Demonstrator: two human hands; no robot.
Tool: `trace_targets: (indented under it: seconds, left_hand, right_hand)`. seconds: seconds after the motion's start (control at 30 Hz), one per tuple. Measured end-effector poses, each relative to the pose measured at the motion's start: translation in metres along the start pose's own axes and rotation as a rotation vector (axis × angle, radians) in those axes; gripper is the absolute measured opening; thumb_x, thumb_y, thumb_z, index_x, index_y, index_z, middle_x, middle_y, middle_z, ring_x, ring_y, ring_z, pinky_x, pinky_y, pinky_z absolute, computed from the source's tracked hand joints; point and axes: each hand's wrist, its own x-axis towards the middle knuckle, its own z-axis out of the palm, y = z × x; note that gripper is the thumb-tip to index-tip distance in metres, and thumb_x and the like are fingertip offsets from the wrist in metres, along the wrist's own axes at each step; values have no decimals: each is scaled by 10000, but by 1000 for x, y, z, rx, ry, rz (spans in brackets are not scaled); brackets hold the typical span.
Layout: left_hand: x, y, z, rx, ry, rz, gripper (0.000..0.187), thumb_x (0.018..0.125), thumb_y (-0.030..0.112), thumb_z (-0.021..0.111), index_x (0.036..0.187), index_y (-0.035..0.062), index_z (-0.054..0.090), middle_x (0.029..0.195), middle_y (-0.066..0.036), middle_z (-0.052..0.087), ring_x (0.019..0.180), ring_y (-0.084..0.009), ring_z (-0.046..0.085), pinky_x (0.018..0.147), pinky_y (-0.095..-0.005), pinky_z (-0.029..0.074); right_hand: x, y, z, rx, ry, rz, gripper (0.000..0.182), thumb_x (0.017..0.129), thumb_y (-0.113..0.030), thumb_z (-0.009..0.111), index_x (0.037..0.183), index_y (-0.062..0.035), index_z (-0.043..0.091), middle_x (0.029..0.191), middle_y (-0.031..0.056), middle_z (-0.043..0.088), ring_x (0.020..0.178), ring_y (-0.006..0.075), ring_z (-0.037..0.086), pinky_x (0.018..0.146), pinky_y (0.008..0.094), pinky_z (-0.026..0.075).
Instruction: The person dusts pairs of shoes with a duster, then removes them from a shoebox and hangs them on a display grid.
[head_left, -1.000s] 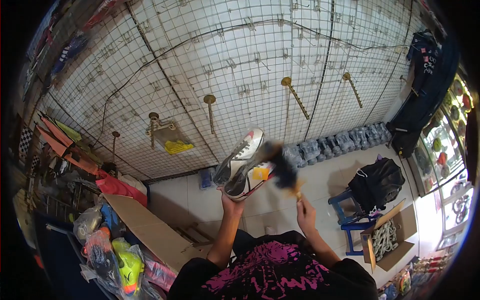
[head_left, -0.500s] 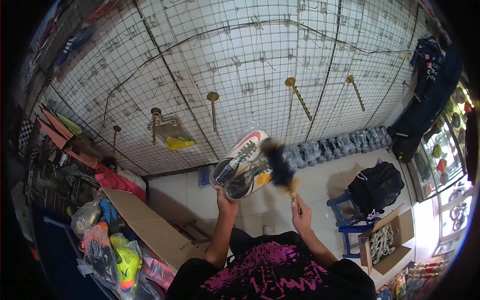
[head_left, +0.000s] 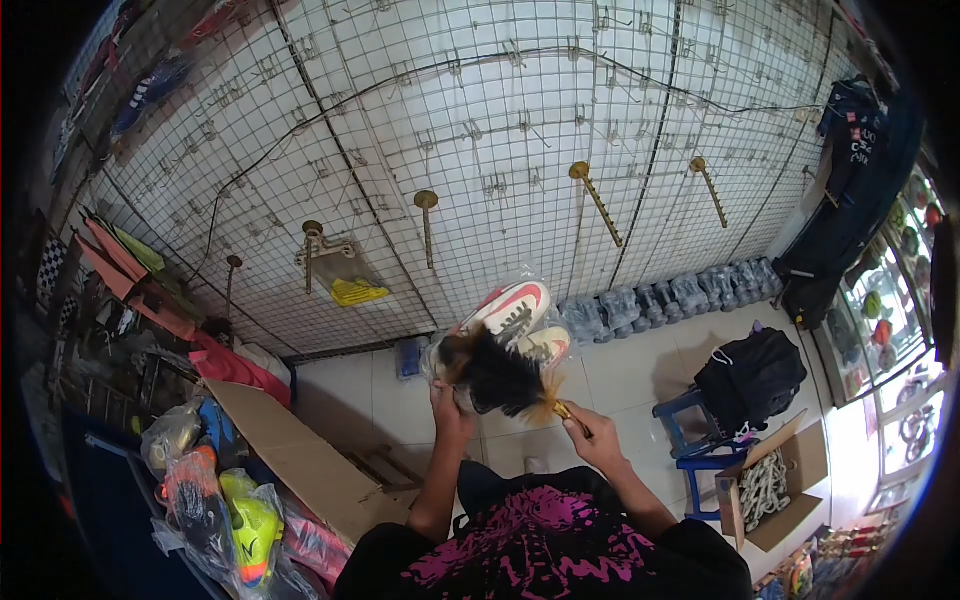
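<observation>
My left hand (head_left: pixel 448 400) grips the heel end of a pair of white sneakers (head_left: pixel 515 308) with pink trim and dark laces, wrapped in clear plastic. In my right hand (head_left: pixel 590 432) is the yellow handle of a feather duster (head_left: pixel 500 376). Its dark, tan-tipped feathers lie across the heel part of the shoes and hide much of them and part of my left fingers.
A wire grid wall (head_left: pixel 500 150) with hooks and rods stands ahead. An open cardboard box (head_left: pixel 290 450) and bagged shoes (head_left: pixel 255 520) are at left. Wrapped dark items (head_left: pixel 690 293) line the wall's foot. A black bag (head_left: pixel 752 375) sits on a blue stool (head_left: pixel 680 420), near a box of white chain-like pieces (head_left: pixel 740 495).
The duster has swung left and down from beside the shoes onto their heel end. My right hand has moved slightly down and left; the shoes have tilted to the right.
</observation>
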Motion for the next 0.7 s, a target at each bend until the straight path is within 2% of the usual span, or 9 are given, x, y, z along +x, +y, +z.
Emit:
trace_targets:
  seconds: [0.07, 0.17, 0.27, 0.37, 0.47, 0.53, 0.57, 0.63, 0.7]
  left_hand:
    - [-4, -2, -7, 111, -24, 40, 453, 1041, 320, 547, 1409, 99, 403, 1357, -113, 540, 1215, -265, 568, 988, -445, 513]
    - [-9, -3, -8, 264, 32, 104, 496, 1028, 313, 583, 1420, 73, 396, 1320, -106, 548, 1189, -232, 565, 976, -408, 498]
    - [-13, 2, -3, 365, 28, 164, 563, 1011, 342, 613, 1427, 29, 398, 1298, -101, 554, 1163, -202, 556, 975, -365, 475]
    - [-17, 11, 3, 475, -49, 259, 641, 983, 407, 645, 1407, -20, 427, 1279, -100, 569, 1146, -186, 553, 975, -335, 457]
    - [-23, 24, 15, 595, -102, 325, 706, 946, 484, 668, 1382, -25, 446, 1244, -87, 587, 1132, -190, 567, 965, -334, 463]
    - [-27, 30, 24, 643, -120, 339, 742, 924, 524, 678, 1361, -39, 475, 1217, -92, 605, 1109, -190, 580, 957, -329, 466]
    - [-29, 30, 25, 671, -141, 365, 711, 933, 488, 681, 1360, -44, 480, 1207, -99, 612, 1098, -191, 586, 954, -332, 469]
    - [-29, 33, 29, 729, -184, 421, 652, 952, 416, 686, 1358, -55, 491, 1188, -112, 626, 1075, -192, 598, 949, -337, 475]
    - [-33, 40, 32, 851, -191, 483, 614, 907, 302, 738, 1343, -66, 512, 1162, -151, 647, 1069, -227, 619, 938, -342, 479]
  right_hand:
    - [5, 2, -5, -14, -29, 186, 377, 991, -221, 613, 1300, -4, 624, 813, 136, 660, 721, 123, 581, 667, 289, 483]
    - [24, 4, -2, 119, 197, 350, 369, 990, -217, 619, 1291, -4, 629, 734, 22, 559, 646, 89, 481, 599, 269, 420]
    - [18, -5, -4, 89, 71, 204, 367, 1000, -232, 606, 1292, -10, 631, 729, 12, 557, 651, 77, 484, 605, 254, 415]
    - [13, -17, -16, 105, -187, 52, 380, 1004, -252, 605, 1288, -1, 630, 765, 75, 576, 724, 87, 472, 656, 282, 455]
    - [22, -1, -18, 89, -94, 341, 384, 997, -253, 619, 1289, -4, 632, 820, 113, 668, 763, 98, 580, 703, 291, 489]
    - [31, 6, -13, 87, 35, 349, 384, 995, -253, 623, 1282, 0, 637, 843, 113, 686, 771, 116, 606, 718, 296, 500]
    - [34, 7, -11, 89, 98, 351, 383, 993, -254, 625, 1279, 2, 639, 854, 114, 696, 775, 125, 620, 725, 299, 505]
    - [30, 3, -12, 140, -36, 244, 385, 999, -250, 617, 1285, 7, 633, 848, 107, 683, 753, 140, 611, 722, 309, 507]
    - [25, -4, -19, 170, -148, 147, 389, 1007, -250, 605, 1294, 12, 625, 821, 82, 646, 722, 138, 576, 699, 309, 497]
